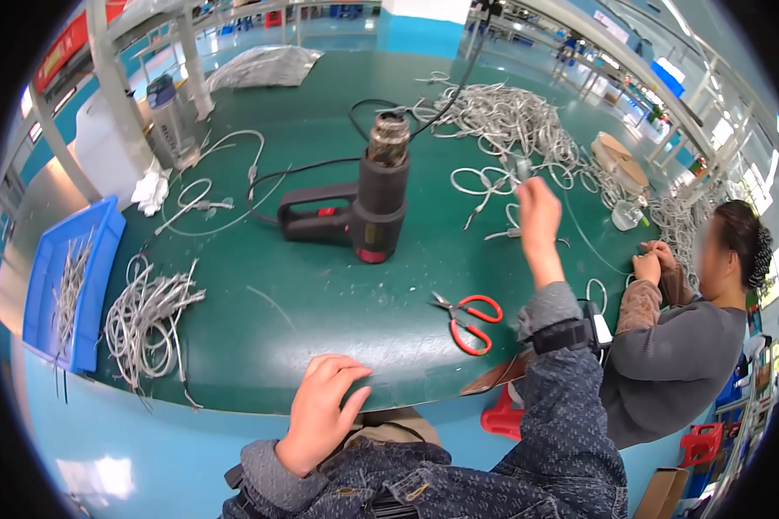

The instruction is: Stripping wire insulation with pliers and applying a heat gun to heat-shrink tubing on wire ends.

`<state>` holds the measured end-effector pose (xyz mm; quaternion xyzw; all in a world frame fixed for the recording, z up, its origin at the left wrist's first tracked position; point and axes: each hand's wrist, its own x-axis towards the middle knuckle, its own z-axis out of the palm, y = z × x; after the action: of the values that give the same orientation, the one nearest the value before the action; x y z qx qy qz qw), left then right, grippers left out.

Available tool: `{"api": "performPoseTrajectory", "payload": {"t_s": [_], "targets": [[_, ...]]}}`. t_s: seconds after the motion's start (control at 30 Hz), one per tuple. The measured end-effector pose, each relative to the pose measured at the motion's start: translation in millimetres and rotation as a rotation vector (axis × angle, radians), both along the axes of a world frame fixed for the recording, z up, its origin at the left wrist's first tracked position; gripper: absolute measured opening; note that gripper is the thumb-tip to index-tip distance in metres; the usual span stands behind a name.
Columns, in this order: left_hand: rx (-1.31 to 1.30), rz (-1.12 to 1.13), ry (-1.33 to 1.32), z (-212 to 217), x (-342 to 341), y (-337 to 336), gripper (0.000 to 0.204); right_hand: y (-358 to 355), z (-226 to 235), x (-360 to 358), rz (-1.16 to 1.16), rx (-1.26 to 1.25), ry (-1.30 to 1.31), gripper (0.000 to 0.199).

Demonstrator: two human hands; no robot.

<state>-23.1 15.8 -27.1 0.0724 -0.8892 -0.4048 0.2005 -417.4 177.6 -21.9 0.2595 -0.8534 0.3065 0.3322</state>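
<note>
My right hand [538, 216] reaches out over the green table, its fingers closed at a white cable [517, 167] in front of the tangled heap. The exact grip is partly hidden behind the fingers. By the front edge of the table, my left hand [322, 413] is empty with its fingers stretched out. A pair of small red-handled scissors [472, 323] lies with handles spread between my two arms. Beyond them a black heat gun [376, 195] stands upright, nozzle up. Several loose white cables [485, 182] lie just left of my right hand.
A large heap of white cables [511, 117] covers the far right. At left are a cable bundle [151, 320], a blue tray [95, 277] with thin wires, and a clear bottle [171, 125]. A cardboard spool [619, 163] lies near a co-worker [679, 346] seated at right, handling something small.
</note>
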Motion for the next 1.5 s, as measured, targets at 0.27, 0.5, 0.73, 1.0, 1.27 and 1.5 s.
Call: {"api": "performPoseTrajectory", "payload": {"t_s": [0.27, 0.5, 0.73, 1.0, 1.27, 1.5], "targets": [[0.133, -0.13, 0.007, -6, -6, 3, 0.022, 19, 61, 57, 0.393, -0.959, -0.387, 0.016], [1.141, -0.159, -0.032, 3, 0, 17, 0.028, 10, 28, 263, 0.954, -0.15, -0.269, 0.003], [1.337, 0.078, 0.035, 3, 2, 2, 0.03, -9, -19, 302, 1.176, -0.134, -0.251, 0.013], [0.77, 0.143, 0.213, 33, 1, -13, 0.02, -5, 10, 265, 0.923, -0.054, -0.38, 0.027], [0.296, -0.039, 0.147, 33, -1, -2, 0.009, -44, 33, 271, 1.124, -0.284, -0.896, 0.019], [0.286, 0.026, 0.147, 34, 3, -4, 0.01, -46, 31, 272, 1.111, -0.456, -1.204, 0.014]]}}
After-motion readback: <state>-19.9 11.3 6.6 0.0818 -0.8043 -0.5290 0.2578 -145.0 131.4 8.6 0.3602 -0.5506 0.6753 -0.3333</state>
